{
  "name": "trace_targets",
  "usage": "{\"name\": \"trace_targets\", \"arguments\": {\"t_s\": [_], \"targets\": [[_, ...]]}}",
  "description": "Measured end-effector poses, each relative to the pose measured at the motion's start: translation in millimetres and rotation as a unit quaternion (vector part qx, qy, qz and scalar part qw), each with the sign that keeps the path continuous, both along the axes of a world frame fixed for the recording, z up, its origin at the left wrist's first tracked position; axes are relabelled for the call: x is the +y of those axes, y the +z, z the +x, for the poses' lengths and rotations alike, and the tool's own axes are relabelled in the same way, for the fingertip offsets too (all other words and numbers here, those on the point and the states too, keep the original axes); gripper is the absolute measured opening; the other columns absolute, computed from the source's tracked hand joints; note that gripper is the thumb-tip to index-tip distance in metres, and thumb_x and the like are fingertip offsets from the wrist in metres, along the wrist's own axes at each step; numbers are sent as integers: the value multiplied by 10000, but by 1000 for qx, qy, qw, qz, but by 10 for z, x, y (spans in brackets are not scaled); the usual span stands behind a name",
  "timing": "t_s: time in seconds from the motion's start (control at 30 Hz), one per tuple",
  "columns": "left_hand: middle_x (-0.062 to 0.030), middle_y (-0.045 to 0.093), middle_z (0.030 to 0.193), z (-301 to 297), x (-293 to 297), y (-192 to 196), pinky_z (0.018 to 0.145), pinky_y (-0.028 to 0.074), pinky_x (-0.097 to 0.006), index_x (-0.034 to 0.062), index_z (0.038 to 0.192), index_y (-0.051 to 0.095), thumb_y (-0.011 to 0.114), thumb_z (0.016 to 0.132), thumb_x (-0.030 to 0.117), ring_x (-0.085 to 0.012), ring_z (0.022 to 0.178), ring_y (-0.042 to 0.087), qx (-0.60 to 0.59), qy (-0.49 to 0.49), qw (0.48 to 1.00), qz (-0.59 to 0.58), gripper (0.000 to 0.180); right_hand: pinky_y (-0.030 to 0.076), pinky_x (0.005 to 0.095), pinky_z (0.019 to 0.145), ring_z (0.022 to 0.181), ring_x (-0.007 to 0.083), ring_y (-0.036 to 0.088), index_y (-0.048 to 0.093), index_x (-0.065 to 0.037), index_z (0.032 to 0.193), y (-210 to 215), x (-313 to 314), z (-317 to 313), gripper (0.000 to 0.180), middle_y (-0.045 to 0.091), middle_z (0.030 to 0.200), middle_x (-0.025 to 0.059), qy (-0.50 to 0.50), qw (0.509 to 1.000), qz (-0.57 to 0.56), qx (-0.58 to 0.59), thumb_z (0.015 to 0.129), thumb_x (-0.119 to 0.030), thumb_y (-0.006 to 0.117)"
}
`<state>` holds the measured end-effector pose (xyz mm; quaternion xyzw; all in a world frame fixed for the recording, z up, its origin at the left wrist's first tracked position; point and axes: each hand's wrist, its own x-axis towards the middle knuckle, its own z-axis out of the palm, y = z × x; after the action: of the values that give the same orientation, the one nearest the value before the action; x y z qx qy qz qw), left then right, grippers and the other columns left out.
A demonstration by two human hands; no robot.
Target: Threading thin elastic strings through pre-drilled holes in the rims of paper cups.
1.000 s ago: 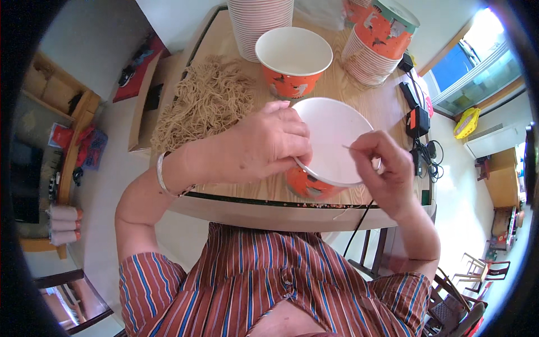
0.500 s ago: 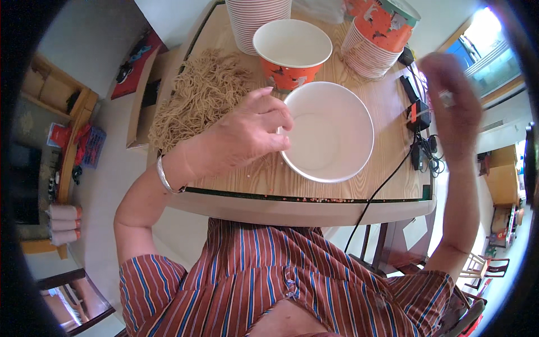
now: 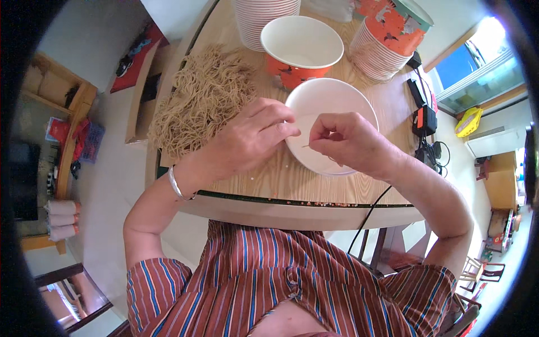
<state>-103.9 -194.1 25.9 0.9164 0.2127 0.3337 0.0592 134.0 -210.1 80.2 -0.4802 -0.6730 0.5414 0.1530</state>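
Note:
A white-lined round paper tub [image 3: 331, 101] stands near the table's front, its mouth facing up. My left hand [image 3: 252, 135], with a silver bracelet at the wrist, curls its fingers over the tub's left rim; the thumb's contact is partly hidden. Above the tub's near side, my right hand [image 3: 353, 143] pinches a short, thin, pale yellowish strand [image 3: 306, 146] between thumb and forefinger. Left of the tub lies a loose heap of tan noodle-like strands [image 3: 205, 95]. Just behind it stands a second tub, orange outside [image 3: 295, 72], also facing up.
A tall stack of nested tubs [image 3: 264, 22] stands at the back, with another orange stack [image 3: 387, 48] at the back right. Adapters [image 3: 425, 121] and black cables [image 3: 429, 154] lie along the right edge. Small reddish bits [image 3: 314, 204] line the front edge.
My right hand has come in from the table's right side to above the tub. My left hand has shifted slightly, its fingertips now over the rim. The view has shifted a little.

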Motion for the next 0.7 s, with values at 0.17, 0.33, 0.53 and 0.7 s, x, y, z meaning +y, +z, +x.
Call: {"name": "trace_targets", "arguments": {"t_s": [0.17, 0.33, 0.53, 0.7], "targets": [[-107, 574, 1146, -22, 6, -26, 914, 507, -418, 56, 1080, 608, 745, 717, -18, -319, 1070, 580, -39, 9, 999, 0, 395, 406, 227, 476, 568, 55, 502, 639, -15, 897, -64, 65, -23, 97, 572, 725, 0, -7, 997, -68, 31, 889, -112, 648], [-117, 558, 1061, -63, -125, -38, 849, 505, -388, 27, 1021, 586, 700, 744, -27, -304, 1014, 578, -88, 55, 994, -24, 304, 396, 210, 489, 564, 44, 494, 628, -16, 884, -73, 121, -36, 62, 556, 704, -9, -17, 994, -98, 36, 895, -75, 647], [-132, 562, 1035, -90, -373, -141, 840, 492, -393, 24, 1040, 569, 690, 791, -20, -313, 971, 585, -150, 102, 970, -160, 280, 387, 202, 490, 561, 40, 491, 627, -21, 879, -104, 147, -13, 54, 549, 693, -16, -10, 992, -109, 59, 897, -67, 650], [-106, 584, 970, -122, -428, -213, 810, 489, -376, 33, 1018, 589, 678, 835, 10, -277, 919, 601, -176, 100, 941, -272, 204, 380, 203, 484, 552, 42, 489, 635, -29, 885, -166, 122, -8, 55, 543, 674, -16, -14, 986, -142, 86, 896, -81, 652]]}}
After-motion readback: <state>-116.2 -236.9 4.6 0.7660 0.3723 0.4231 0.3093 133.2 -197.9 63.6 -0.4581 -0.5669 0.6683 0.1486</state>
